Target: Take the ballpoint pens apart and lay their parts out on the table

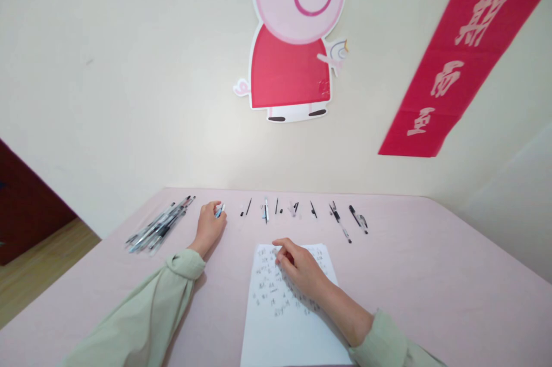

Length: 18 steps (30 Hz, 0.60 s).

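Observation:
Toward the back left of the table, my left hand [210, 222] has its thumb and fingers curled around a small blue-and-white pen part [219, 210]. Its exact kind is too small to make out. My right hand [299, 268] hovers over or rests on a white sheet of paper [276, 344] covered with handwriting in its upper half. The fingers there are loosely bent and apart, with nothing visible in them. Left of my left hand lies a pile of pens [161, 224]. To its right, a thin black refill [249, 206] lies beside a small black cap [242, 214].
More pen parts run in a row along the back: a white-and-blue group [265, 210], a black refill [313, 209], a long pen [340, 222] and black pieces [357, 218]. A pink cloth [409, 286] covers the table, which meets a wall [172, 96] with a pig cutout [288, 68].

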Each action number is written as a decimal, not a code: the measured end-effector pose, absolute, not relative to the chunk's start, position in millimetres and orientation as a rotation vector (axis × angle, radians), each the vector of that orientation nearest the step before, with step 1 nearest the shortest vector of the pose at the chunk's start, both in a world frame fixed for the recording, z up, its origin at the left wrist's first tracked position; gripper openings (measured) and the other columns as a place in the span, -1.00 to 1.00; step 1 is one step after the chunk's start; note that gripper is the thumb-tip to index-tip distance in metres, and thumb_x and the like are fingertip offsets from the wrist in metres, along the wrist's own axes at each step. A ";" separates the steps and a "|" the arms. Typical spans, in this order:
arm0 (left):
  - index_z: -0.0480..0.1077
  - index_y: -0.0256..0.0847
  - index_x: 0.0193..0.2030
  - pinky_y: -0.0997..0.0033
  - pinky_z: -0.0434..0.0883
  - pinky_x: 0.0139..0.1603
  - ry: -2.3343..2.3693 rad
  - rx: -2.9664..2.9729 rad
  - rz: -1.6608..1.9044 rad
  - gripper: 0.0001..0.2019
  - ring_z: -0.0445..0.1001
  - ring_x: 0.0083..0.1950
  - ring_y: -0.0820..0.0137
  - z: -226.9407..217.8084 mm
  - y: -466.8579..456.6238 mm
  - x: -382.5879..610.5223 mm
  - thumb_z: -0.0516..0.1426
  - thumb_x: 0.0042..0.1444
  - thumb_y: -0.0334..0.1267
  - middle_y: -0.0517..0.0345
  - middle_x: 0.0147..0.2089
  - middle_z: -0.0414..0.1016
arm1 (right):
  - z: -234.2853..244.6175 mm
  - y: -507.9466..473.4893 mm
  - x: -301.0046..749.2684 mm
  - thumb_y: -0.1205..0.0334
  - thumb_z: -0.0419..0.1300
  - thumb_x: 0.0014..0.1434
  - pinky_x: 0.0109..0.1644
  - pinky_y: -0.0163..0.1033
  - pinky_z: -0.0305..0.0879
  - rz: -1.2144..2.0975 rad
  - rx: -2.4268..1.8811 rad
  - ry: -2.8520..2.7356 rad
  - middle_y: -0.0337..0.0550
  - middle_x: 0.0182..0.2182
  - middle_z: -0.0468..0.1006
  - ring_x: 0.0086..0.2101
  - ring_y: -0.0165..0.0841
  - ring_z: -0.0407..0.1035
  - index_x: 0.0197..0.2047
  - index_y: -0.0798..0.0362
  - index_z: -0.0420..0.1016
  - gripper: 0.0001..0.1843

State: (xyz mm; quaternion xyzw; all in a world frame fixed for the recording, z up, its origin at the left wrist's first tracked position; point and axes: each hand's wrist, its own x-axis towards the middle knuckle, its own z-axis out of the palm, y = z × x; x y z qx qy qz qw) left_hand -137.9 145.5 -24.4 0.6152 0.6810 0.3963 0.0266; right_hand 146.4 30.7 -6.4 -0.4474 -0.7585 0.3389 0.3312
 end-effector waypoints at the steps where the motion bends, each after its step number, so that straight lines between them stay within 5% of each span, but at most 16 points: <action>1: 0.33 -0.27 -0.09 0.12 0.37 0.04 2.089 1.915 1.228 -0.68 0.41 -0.05 0.17 -25.3 142.9 -137.5 0.04 -0.04 -0.33 -0.04 -0.17 0.38 | -6.0 30.7 146.4 0.40 0.00 0.16 -0.27 -0.32 0.18 0.890 -1.172 -1.980 -0.25 -0.37 0.52 -0.40 -0.42 0.34 0.01 0.00 0.35 -0.65; 8: 0.26 -0.28 -0.03 0.11 0.34 0.11 2.016 1.987 1.309 -0.65 0.32 0.07 0.16 -27.5 131.2 -131.8 0.03 -0.02 -0.35 -0.11 -0.04 0.32 | -2.3 30.1 145.4 0.36 0.01 0.17 -0.26 -0.30 0.19 0.910 -1.194 -1.972 -0.22 -0.38 0.52 -0.39 -0.39 0.35 -0.06 0.03 0.41 -0.72; 18: 0.28 -0.23 -0.26 0.10 0.41 -0.04 2.110 1.877 1.332 -0.86 0.38 -0.16 0.23 -29.3 124.6 -130.5 -0.02 0.02 -0.39 -0.02 -0.19 0.28 | 0.6 30.5 144.9 0.35 0.01 0.18 -0.26 -0.29 0.20 0.925 -1.217 -1.959 -0.20 -0.39 0.55 -0.39 -0.38 0.36 -0.11 0.02 0.44 -0.74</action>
